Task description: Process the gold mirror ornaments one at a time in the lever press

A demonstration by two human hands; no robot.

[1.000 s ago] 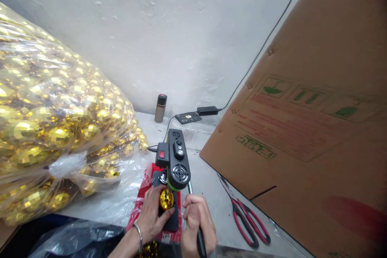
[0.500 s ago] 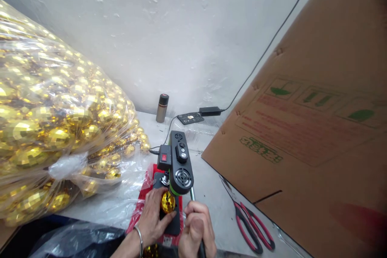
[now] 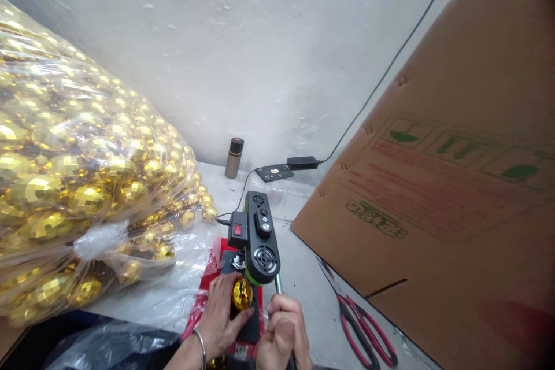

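My left hand (image 3: pixel 220 307) is closed around a shiny gold faceted ball (image 3: pixel 241 295), thumb on one side and fingers on the other. The ball sits on the dark base plate (image 3: pixel 248 332) of a small black bench drill press (image 3: pixel 263 243), beneath the front of its head. A red switch (image 3: pixel 237 230) is on the machine's left side. My right hand (image 3: pixel 284 329) is wrapped round the drill press lever (image 3: pixel 278 284), whose metal rod runs up beside the head. The drill bit is hidden from view.
A big clear plastic bag (image 3: pixel 104 240) of gold balls fills the left. A large cardboard box (image 3: pixel 390 185) leans in at the right, with red-handled scissors (image 3: pixel 364 329) beside it. Behind the machine are a bottle (image 3: pixel 234 158), a dark patterned slab (image 3: pixel 274 172) and a power adapter (image 3: pixel 302 162).
The whole view has shifted slightly down and to the right. Both hands keep their grip, with no clear movement of the ball or lever.
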